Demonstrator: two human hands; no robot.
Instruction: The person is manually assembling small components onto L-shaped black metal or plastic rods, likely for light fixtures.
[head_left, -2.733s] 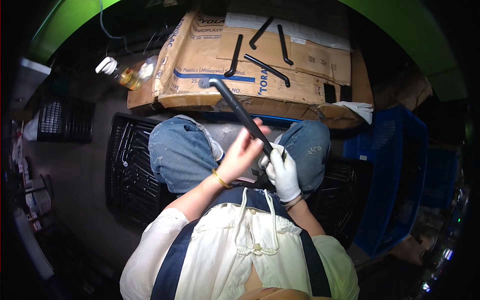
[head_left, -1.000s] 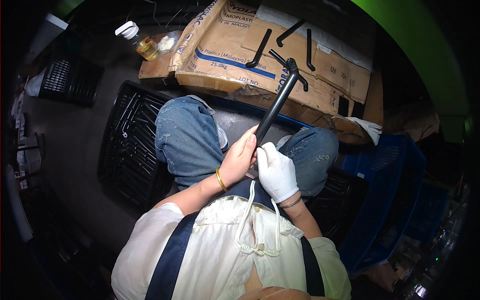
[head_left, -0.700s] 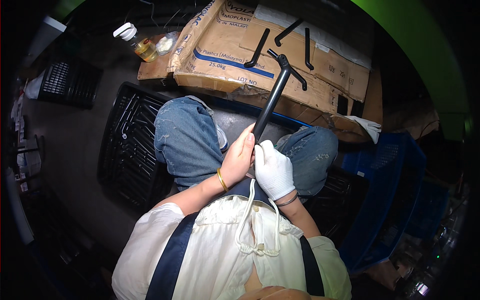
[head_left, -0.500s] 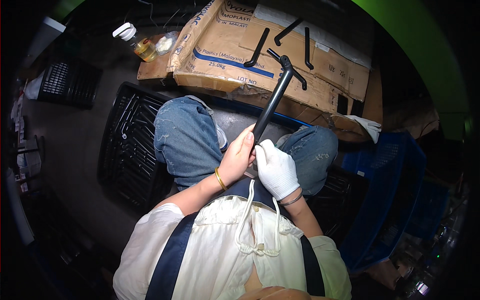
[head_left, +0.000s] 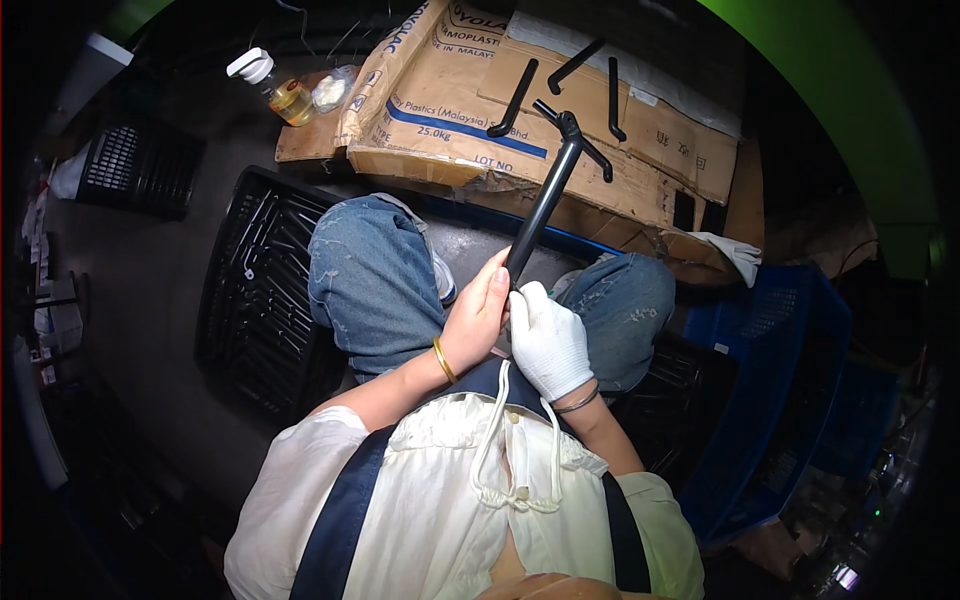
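Observation:
A black metal tube [head_left: 546, 210] slants up and away from my lap, with a bent crosspiece at its far end over the cardboard. My left hand [head_left: 480, 313], bare with a gold bangle at the wrist, is closed around the tube's near end. Against that same end my right hand [head_left: 549, 343], in a white knitted glove, presses its thumb and fingers together. Whether it pinches the tube itself or something small there is hidden by the fingers. Three bent black rods lie on the cardboard: a left rod [head_left: 514, 97], a middle rod [head_left: 577, 66] and a right rod [head_left: 615, 98].
Flattened cardboard [head_left: 440, 150] covers the work surface ahead. On its left stand a bottle [head_left: 288, 98] with a white cap and a clear plastic bag [head_left: 331, 91]. A black crate [head_left: 262, 290] of dark metal parts sits at my left; blue crates [head_left: 765, 390] stand at right.
My right hand has shifted slightly left along with the tube's near end. The tube's far end has moved a touch left; the rods on the cardboard stay where they were.

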